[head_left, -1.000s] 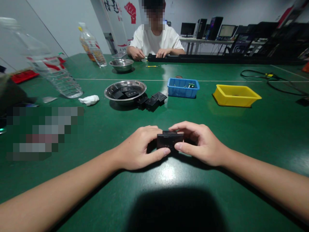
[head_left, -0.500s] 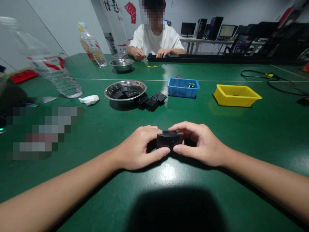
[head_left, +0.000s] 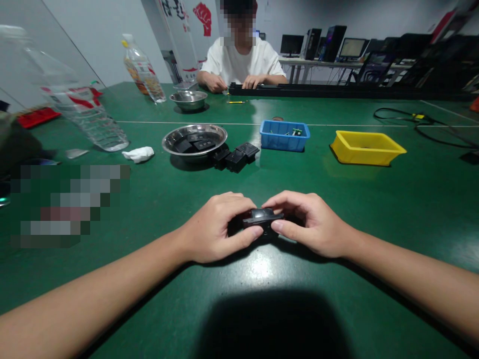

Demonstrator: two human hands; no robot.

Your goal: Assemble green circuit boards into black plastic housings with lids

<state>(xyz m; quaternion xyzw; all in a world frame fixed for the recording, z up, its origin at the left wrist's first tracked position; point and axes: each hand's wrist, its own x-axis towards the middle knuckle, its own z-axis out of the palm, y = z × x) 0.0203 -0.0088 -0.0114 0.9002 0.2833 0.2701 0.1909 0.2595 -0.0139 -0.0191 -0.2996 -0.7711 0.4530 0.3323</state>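
Between my hands is a small black plastic part (head_left: pixel 263 216), a flat-flanged piece with a raised block on top. My left hand (head_left: pixel 224 227) grips its left side, thumb at the near face and index finger at the far side. From the right, my right hand (head_left: pixel 310 222) pinches it in the same way. Both hands rest low over the green table (head_left: pixel 157 299). The underside of the part is in shadow and partly hidden by my thumbs. Beyond my hands lie several similar black plastic parts (head_left: pixel 236 160), beside a metal bowl (head_left: pixel 168 148) holding more of them.
A blue bin (head_left: pixel 283 141) with small circuit pieces and a yellow bin (head_left: pixel 362 156) stand past my hands. Left are a large plastic bottle (head_left: pixel 93 122) and a crumpled tissue (head_left: pixel 139 154). Across the table, a person in a white shirt (head_left: pixel 239 57) handles a long black bar (head_left: pixel 337 91).
The black part has tipped in my fingers: its broad face was toward me, and now its flange lies nearly flat with the raised block upward. My fingers have shifted slightly around it.
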